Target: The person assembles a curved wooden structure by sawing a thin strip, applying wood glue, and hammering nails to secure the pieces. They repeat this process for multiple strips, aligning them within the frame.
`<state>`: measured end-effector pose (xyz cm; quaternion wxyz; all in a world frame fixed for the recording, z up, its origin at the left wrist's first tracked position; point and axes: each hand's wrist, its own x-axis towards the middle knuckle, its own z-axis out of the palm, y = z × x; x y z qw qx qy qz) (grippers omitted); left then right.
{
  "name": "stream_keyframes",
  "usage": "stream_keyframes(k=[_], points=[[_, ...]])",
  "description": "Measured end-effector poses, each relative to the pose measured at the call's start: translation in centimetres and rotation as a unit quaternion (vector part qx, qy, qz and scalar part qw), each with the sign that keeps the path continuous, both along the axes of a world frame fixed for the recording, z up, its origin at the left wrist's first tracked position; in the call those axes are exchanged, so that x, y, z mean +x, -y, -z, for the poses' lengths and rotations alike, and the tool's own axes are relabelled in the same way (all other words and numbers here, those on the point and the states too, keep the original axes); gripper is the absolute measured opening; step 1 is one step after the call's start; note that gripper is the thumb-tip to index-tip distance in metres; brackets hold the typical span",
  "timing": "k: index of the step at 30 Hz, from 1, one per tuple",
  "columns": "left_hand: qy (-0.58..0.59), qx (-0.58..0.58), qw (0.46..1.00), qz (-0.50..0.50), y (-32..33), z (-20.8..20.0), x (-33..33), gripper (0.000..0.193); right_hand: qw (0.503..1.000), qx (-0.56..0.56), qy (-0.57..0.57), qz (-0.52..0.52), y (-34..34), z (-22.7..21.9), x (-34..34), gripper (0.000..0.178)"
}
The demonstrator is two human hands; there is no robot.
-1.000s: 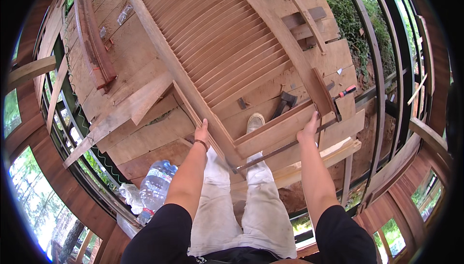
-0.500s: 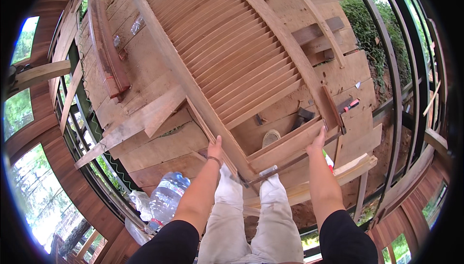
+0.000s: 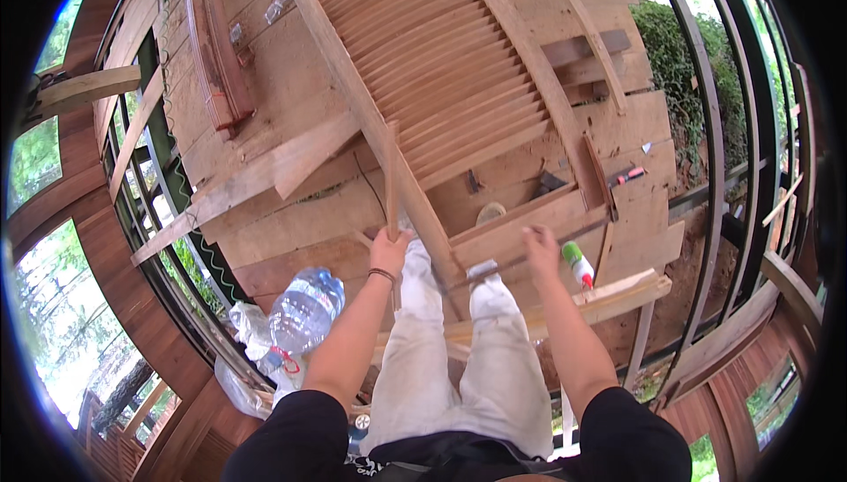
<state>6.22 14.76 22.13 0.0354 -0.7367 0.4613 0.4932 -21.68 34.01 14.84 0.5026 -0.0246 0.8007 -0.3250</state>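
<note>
Two bare hands show above pale trousered legs in the lower middle of the frame. Left hand (image 3: pixel 388 248), wrist banded, has its fingers clamped round the lower end of a thin pale wooden slat (image 3: pixel 392 177). Slat stands nearly upright in the picture, long axis running from the fist up toward the centre of the frame, apart from the louvres beside it. Right hand (image 3: pixel 540 248) sits right of centre, resting on or just over the lower rail of the large brown louvred wooden shutter (image 3: pixel 445 85); whether its fingers are curled or flat cannot be told.

Shutter lies flat on the rough plank counter (image 3: pixel 291 102), its long axis slanting from lower centre to upper centre, slats crossing it. Held slat lies at the shutter's left stile; left hand is the nearer one to it.

Just right of the right hand: a small green-and-white bottle (image 3: pixel 579 264). Lower left: a clear plastic water bottle (image 3: pixel 304 310). Farther off, upper right: green foliage behind dark railings.
</note>
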Motion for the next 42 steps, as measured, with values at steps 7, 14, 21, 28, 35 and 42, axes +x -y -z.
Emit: stream_keyframes(k=[7,14,21,28,35,42], points=[[-0.246,0.284,0.923,0.087,-6.6,-10.3,-3.2,0.026,0.912,-0.162,0.314,0.209,9.5,-12.3,7.5,0.045],[-0.297,0.315,0.900,0.048,-9.0,-12.5,0.5,0.032,0.924,-0.185,0.272,0.195,9.0,-15.4,10.6,0.024],[-0.383,0.281,0.880,0.008,-8.9,-12.6,3.5,0.031,0.957,-0.176,0.205,0.109,5.8,-19.2,16.2,0.026],[-0.339,0.180,0.923,0.001,-3.5,-13.8,9.6,0.051,0.939,-0.294,0.162,0.076,8.1,-22.4,22.0,0.033],[-0.289,0.055,0.942,-0.164,2.9,-17.3,13.1,0.055,0.995,-0.080,0.013,-0.061,-7.2,-10.5,22.0,0.016],[-0.317,-0.095,0.923,-0.195,2.9,-16.7,13.0,0.048,0.988,0.156,-0.006,-0.014,-26.6,0.1,17.0,0.018]])
